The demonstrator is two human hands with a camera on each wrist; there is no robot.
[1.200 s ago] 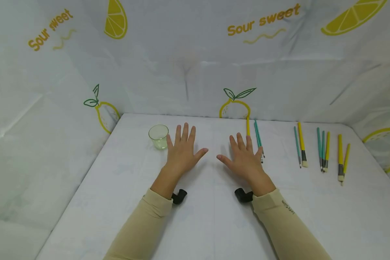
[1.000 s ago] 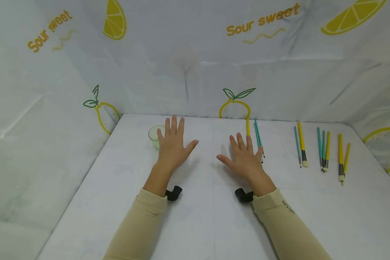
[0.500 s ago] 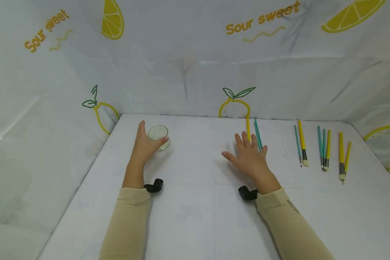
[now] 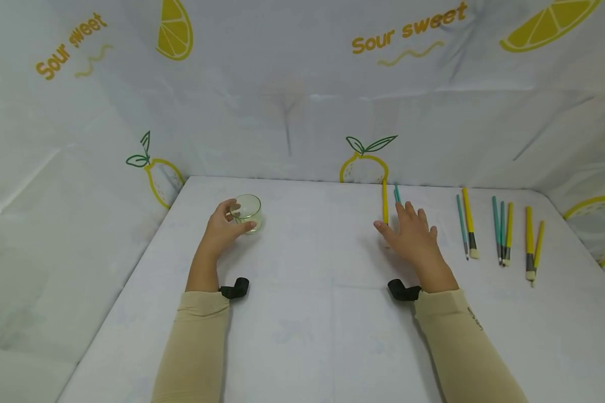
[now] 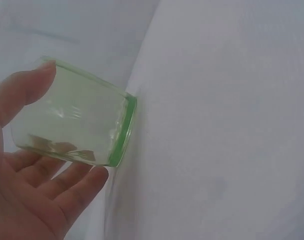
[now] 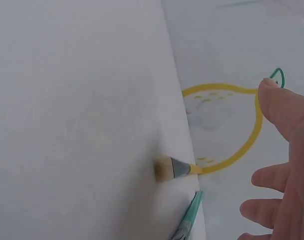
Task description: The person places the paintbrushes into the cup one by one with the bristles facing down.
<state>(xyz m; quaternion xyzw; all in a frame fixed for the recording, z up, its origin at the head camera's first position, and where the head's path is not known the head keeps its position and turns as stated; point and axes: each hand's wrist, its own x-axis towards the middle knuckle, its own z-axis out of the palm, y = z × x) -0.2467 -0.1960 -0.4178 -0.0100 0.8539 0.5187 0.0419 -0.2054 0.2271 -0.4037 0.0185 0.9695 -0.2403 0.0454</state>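
My left hand [image 4: 219,230] is curled round a clear, green-tinted glass cup [image 4: 252,208] at the back left of the table. In the left wrist view, the thumb lies on one side of the cup [image 5: 77,107] and the fingers on the other. My right hand [image 4: 413,236] hovers with spread fingers over a group of paintbrushes at the back, touching none that I can see. That group has a yellow paintbrush [image 4: 385,202] and teal paintbrushes [image 4: 396,193], partly hidden by the hand. In the right wrist view, the yellow brush's pale bristles [image 6: 163,169] show.
Further right lie more yellow and teal paintbrushes: one pair [image 4: 468,221], a group of three [image 4: 508,232] and another pair [image 4: 529,240]. A white cloth [image 4: 302,330] covers the table. Behind it hangs a lemon-printed sheet [image 4: 277,73].
My left hand has moved left to the glass cup, and its fingers have curled round it. My right hand has shifted right, over the teal paintbrushes. The cup has barely moved.
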